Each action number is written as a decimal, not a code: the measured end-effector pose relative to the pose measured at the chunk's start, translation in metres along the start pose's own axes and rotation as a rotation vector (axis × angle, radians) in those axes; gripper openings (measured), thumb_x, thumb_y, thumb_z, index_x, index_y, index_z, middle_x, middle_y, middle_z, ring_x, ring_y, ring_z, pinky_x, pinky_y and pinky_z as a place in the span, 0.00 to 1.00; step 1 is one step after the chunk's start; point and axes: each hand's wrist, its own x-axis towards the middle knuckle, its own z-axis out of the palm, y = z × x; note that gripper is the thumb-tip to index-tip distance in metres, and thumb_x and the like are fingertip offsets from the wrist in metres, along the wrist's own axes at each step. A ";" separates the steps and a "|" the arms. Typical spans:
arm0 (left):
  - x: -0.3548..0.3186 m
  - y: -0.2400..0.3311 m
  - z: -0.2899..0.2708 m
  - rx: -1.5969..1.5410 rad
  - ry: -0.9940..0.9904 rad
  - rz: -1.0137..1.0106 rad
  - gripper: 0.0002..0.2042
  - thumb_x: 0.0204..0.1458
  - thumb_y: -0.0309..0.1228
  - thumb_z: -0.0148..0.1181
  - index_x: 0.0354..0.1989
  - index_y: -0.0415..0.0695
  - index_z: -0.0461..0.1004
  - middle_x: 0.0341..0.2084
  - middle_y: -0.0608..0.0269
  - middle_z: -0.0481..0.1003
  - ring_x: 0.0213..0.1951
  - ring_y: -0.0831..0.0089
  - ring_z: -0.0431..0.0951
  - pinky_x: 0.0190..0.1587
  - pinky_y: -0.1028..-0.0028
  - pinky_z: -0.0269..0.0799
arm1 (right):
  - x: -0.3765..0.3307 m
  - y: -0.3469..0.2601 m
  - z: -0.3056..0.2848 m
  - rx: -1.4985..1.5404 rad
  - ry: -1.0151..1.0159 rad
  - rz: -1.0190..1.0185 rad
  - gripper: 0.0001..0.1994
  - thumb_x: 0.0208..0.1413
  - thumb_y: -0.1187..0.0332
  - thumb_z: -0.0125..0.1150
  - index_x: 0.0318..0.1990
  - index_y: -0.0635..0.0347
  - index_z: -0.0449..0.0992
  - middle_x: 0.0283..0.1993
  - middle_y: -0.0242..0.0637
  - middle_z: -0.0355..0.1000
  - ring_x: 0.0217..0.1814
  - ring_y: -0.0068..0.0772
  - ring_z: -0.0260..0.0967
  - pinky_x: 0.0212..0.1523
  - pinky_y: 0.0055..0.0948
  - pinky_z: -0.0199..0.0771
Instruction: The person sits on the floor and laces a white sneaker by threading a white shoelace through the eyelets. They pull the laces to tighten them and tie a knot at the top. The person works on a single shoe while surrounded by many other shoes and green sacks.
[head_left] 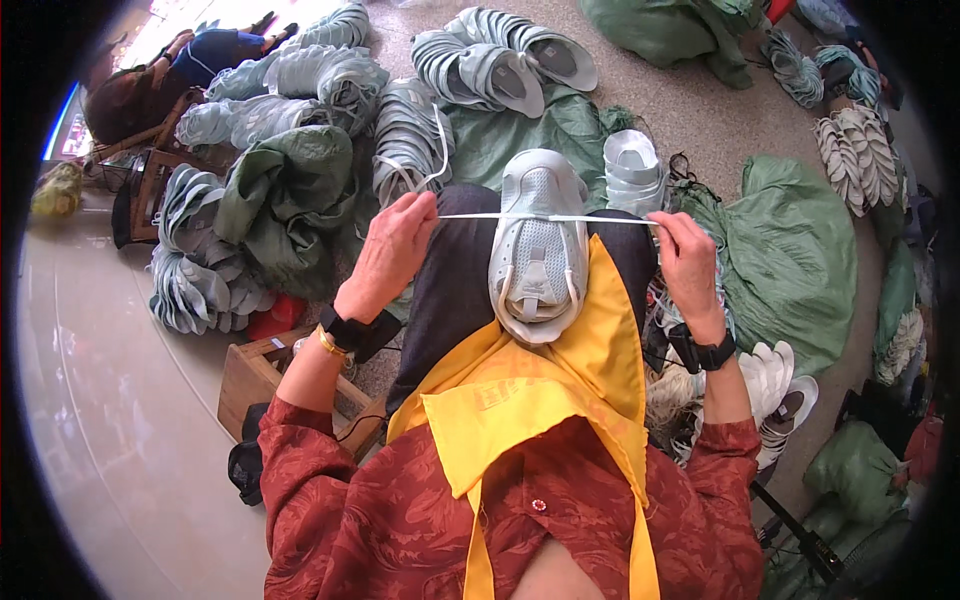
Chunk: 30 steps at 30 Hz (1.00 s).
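A pale grey-blue shoe upper (540, 260) with a mesh front rests upright between my knees, its heel end toward me over my yellow apron (510, 405). A flat white shoelace (468, 216) is pulled straight across the upper, running from hand to hand. My left hand (400, 240) pinches it on the left side, and a loose tail curls up beyond those fingers. On the other side my right hand (690, 262) grips the lace between thumb and fingers. Both hands hang above my knees, clear of the upper itself.
Stacks of nested shoe uppers (470, 75) lie ahead and at the left, near crumpled green sacks (785, 265). A small wooden stool (262, 385) stands by my left side. White uppers (770, 385) are close to my right forearm. Another person (150, 95) sits at the far left.
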 end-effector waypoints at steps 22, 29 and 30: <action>-0.097 -0.215 -0.202 0.693 0.496 -0.512 0.03 0.58 0.24 0.55 0.37 0.39 0.73 0.30 0.40 0.77 0.38 0.38 0.78 0.40 0.48 0.71 | -0.062 0.124 -0.018 0.121 0.180 0.438 0.15 0.63 0.78 0.52 0.51 0.64 0.83 0.32 0.40 0.82 0.19 0.25 0.71 0.24 0.29 0.72; -0.132 -0.236 -0.256 0.820 0.576 -0.631 0.04 0.56 0.26 0.56 0.36 0.40 0.76 0.31 0.41 0.80 0.39 0.40 0.80 0.42 0.49 0.73 | -0.090 0.173 -0.038 0.217 0.184 0.544 0.16 0.67 0.78 0.49 0.55 0.63 0.81 0.34 0.38 0.79 0.23 0.22 0.74 0.24 0.24 0.77; -0.139 -0.239 -0.264 0.853 0.576 -0.634 0.04 0.56 0.25 0.56 0.36 0.40 0.76 0.31 0.41 0.80 0.39 0.41 0.80 0.42 0.49 0.73 | -0.092 0.179 -0.041 0.214 0.184 0.548 0.16 0.67 0.78 0.49 0.55 0.63 0.81 0.34 0.37 0.79 0.24 0.21 0.74 0.25 0.24 0.78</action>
